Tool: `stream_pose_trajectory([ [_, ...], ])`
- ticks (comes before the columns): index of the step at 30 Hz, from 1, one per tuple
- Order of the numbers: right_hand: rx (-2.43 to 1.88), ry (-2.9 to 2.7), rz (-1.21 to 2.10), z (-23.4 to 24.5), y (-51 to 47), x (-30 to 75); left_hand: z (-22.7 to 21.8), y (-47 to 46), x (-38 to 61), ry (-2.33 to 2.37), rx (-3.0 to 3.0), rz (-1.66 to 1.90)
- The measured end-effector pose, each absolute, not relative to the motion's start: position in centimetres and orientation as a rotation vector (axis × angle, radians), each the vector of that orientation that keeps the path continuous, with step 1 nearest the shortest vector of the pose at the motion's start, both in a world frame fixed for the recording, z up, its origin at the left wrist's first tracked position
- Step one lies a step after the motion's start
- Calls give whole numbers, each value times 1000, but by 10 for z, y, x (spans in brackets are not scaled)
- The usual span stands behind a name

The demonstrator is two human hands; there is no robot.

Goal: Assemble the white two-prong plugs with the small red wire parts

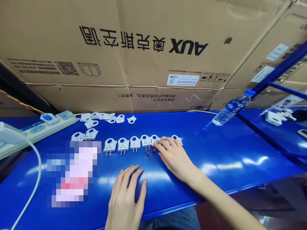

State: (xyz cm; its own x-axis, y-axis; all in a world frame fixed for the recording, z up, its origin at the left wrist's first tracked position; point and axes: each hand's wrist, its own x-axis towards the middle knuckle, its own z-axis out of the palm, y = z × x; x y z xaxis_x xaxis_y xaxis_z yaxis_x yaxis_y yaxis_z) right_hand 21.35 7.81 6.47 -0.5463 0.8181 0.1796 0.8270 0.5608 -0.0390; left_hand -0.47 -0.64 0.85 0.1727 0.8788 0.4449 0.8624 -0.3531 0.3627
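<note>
A row of several white two-pin plugs (123,145), each with a ring-shaped top, lies across the blue table. My right hand (176,158) reaches over the right end of this row. Its fingers are spread, with the fingertips at or just above the plugs, partly covering them; whether they touch is hard to tell. Just below the row, beside that hand, are a few small red-and-black parts (148,156) with thin leads. My left hand (127,191) is near the table's front edge, palm down, fingers apart, holding nothing.
More white plug pieces (103,117) lie at the back left. A power strip (38,129) and a white cable (38,166) run along the left, near a blurred-out item (76,172). A water bottle (232,108) stands back right. Cardboard boxes (144,70) wall off the rear.
</note>
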Motion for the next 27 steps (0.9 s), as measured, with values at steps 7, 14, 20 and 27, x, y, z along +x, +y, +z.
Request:
stream_pose_trajectory([
  [7,-1364,-2585,-103,63,75,214,10,-8,-5,1763,2402,924],
  [14,-1291,-2371,55,68,63,213,13,-9,-1,1780,2345,951],
  [20,-1128,-2339,289,61,40,198,14,-9,1,1791,2324,997],
  [27,-1236,-2249,409,57,31,195,13,-7,-5,1730,2421,937],
])
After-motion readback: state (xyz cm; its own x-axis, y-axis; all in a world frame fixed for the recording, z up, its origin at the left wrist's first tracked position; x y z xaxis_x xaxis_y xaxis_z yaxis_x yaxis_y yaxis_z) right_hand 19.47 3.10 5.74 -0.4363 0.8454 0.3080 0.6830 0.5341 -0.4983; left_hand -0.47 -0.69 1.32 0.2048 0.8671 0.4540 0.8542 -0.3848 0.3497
